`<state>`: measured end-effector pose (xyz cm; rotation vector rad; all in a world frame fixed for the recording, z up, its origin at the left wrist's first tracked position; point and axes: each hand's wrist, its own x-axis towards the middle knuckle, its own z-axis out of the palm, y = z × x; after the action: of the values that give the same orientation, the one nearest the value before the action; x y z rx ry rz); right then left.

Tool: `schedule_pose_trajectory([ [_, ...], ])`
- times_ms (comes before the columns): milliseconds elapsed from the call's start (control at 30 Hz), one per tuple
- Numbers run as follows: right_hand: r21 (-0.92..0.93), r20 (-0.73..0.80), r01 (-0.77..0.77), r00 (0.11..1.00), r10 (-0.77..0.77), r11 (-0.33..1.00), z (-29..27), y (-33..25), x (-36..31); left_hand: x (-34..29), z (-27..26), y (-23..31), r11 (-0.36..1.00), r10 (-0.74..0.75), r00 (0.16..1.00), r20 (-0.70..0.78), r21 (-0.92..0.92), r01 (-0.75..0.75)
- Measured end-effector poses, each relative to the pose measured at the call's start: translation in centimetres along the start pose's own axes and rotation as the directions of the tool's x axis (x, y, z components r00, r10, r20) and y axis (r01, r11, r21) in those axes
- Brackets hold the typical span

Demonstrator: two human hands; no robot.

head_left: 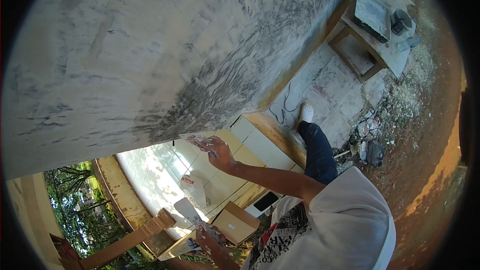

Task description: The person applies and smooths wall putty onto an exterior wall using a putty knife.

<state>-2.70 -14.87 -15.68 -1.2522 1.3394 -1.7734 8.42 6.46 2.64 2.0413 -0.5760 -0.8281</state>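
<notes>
My right hand (pixel 220 155) is closed round a putty knife (pixel 195 141) smeared with white filler. Its blade is at the lower edge of a large grey wall (pixel 165 55) with pale and dark patches; whether it touches cannot be made out. Lower down, my left hand (pixel 210 237), also spattered with white, grips a wide-bladed scraper (pixel 187 211). That blade points up and away from the wrist, apart from the wall. The handles of both tools are mostly hidden by my fingers.
A cardboard box (pixel 235 222) and a white bag (pixel 192 190) are near my left hand. At the upper right, a small table (pixel 367 50) bears a tray (pixel 372 7), a dark container (pixel 401 21) and a bottle (pixel 409 43). Rubble (pixel 367 130) and a loose cable (pixel 281 112) lie near my foot.
</notes>
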Motion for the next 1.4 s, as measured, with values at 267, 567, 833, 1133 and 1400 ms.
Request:
schedule_pose_trajectory([
  [267,0.205,-0.701,-0.068,0.686,0.195,0.976,-17.4,0.2,20.1,0.3,-1.2,-1.0,0.999,-0.021,0.999,-0.033,-0.044,0.019],
  [567,-0.255,-0.498,0.127,0.833,-0.243,0.958,-4.9,-1.8,12.5,2.6,-2.7,-2.2,0.987,0.1,0.982,0.162,-0.138,-0.078],
  [833,-0.11,-0.035,0.151,0.987,-0.156,0.982,5.8,-5.2,0.9,-0.2,-2.9,-0.6,0.994,0.008,0.999,-0.044,-0.105,-0.012],
  [1133,-0.184,-0.461,0.054,0.877,-0.135,0.981,3.5,-4.6,5.1,0.2,-6.2,-2.6,0.994,-0.071,0.981,-0.178,-0.099,0.054],
  [1400,-0.022,-0.1,0.01,0.995,-0.012,1.0,7.4,-4.8,-1.0,2.4,-6.8,-2.6,0.995,-0.051,0.993,-0.107,-0.093,0.041],
])
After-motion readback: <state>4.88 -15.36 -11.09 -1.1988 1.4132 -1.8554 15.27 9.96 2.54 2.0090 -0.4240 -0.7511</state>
